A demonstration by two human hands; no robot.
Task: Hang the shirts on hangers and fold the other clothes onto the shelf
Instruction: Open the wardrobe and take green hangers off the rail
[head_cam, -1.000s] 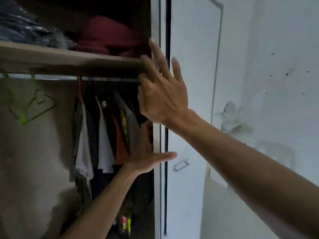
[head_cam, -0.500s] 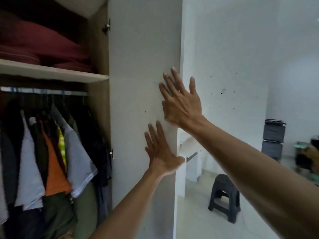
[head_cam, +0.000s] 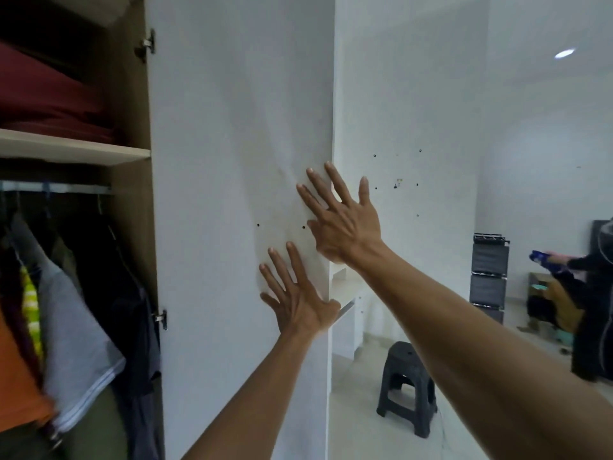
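I am looking at the white wardrobe door, which is standing open and filling the middle of the view. My left hand is lying flat against the door near its right edge, fingers straight and spread, thumb out at the edge itself, holding nothing. My right hand is pressing flat on the same panel just above and to the right of the left one, fingers splayed and straight, thumb reaching past the edge; it too is gripping nothing. The two hands are sitting close together without touching.

To the left, the wardrobe interior is showing. The shirts are hanging from the metal rail under the wooden shelf: a grey one with a white hem, an orange one at the far left, a yellow striped one between them and dark garments beside the door hinge. I cannot make out the hangers themselves clearly in the shadow. On the shelf above, folded dark red fabric is lying in a stack.

To the right of the door, farther off, a black plastic stool is standing on the pale floor. Beyond it a dark drawer unit is standing against the white wall, and a person in dark clothes is showing at the right edge.
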